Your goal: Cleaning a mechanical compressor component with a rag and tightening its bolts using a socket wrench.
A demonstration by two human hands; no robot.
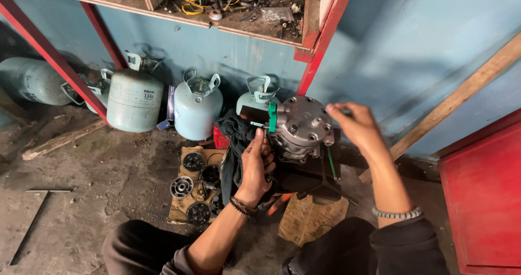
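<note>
While both hands work at it, the scene reads so:

Cylinders: three pale green gas cylinders stand against the blue wall, behind the work.

Compressor: a grey cast-metal compressor sits raised at centre, a dark cloth beside it; it looks heavy, rigid and probably oily, best gripped round the body.

Left hand: left hand is curled, steadying the body's near side.

Right hand: right hand, fingertips pinched together at the top rim; what they hold is hidden.

Parts: round metal parts lie on cardboard.

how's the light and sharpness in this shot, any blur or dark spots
Head view: dim, soft light; the pale blue gas cylinders cast soft shadows on the blue wall behind them; the grey metal compressor is sharp; the right hand is slightly blurred at the fingertips; the left hand is clear; straight edges bow towards the frame's borders.
</note>
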